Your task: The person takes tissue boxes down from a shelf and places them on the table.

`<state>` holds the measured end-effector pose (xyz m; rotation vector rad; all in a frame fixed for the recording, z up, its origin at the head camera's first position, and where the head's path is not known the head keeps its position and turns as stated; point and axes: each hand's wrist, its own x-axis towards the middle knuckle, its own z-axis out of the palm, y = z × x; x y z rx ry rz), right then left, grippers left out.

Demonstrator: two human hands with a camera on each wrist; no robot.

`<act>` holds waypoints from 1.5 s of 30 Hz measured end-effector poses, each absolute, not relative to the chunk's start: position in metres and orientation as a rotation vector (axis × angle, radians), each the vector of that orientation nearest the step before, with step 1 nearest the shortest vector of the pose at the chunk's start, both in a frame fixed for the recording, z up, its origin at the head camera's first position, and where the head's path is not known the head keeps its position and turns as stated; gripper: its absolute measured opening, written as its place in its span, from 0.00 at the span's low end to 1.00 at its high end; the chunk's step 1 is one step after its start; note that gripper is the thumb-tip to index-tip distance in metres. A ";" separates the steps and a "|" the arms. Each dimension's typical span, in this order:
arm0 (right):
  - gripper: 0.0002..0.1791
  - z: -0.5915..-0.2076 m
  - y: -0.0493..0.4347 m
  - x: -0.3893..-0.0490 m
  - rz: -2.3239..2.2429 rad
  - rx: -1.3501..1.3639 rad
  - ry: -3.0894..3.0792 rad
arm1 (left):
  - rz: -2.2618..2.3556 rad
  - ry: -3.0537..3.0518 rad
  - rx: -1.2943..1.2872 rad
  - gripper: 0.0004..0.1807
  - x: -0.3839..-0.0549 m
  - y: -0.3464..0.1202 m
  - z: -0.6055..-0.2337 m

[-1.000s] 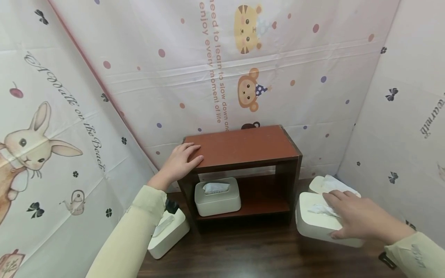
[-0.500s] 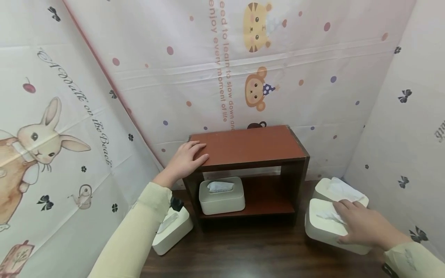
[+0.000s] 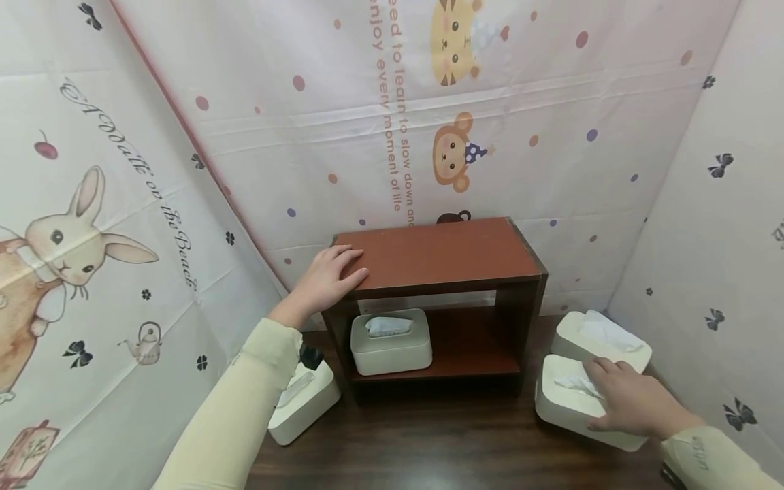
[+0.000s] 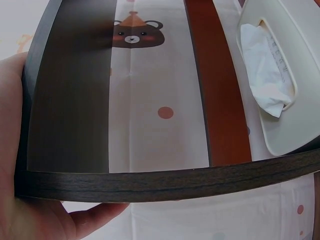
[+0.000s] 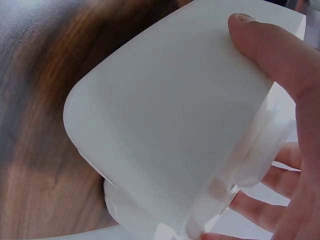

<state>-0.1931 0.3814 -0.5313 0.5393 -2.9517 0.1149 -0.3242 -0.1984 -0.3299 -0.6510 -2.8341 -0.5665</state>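
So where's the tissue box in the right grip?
Head view, lower right: that tissue box is right of the brown shelf, in front of another tissue box.

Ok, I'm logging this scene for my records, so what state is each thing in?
Shelf unit: standing, open-fronted
Shelved tissue box: upright, tissue showing
Left tissue box: upright, tissue showing, partly hidden
Front right tissue box: gripped, tissue showing; whether lifted, unclear
Back right tissue box: upright, tissue showing
Left hand: resting on shelf unit's top
Right hand: gripping front right tissue box
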 end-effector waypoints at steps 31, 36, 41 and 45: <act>0.68 -0.570 0.400 -0.207 0.120 0.465 -3.117 | -0.568 -2.833 -0.653 0.38 -0.325 -0.198 -0.330; 0.68 -0.569 0.399 -0.208 0.140 0.430 -3.159 | -0.563 -2.831 -0.654 0.38 -0.326 -0.198 -0.331; 0.67 -0.564 0.399 -0.207 0.169 0.436 -3.168 | -0.561 -2.833 -0.652 0.39 -0.326 -0.198 -0.331; 0.66 -0.563 0.401 -0.206 0.179 0.457 -3.157 | -0.564 -2.835 -0.648 0.39 -0.324 -0.198 -0.330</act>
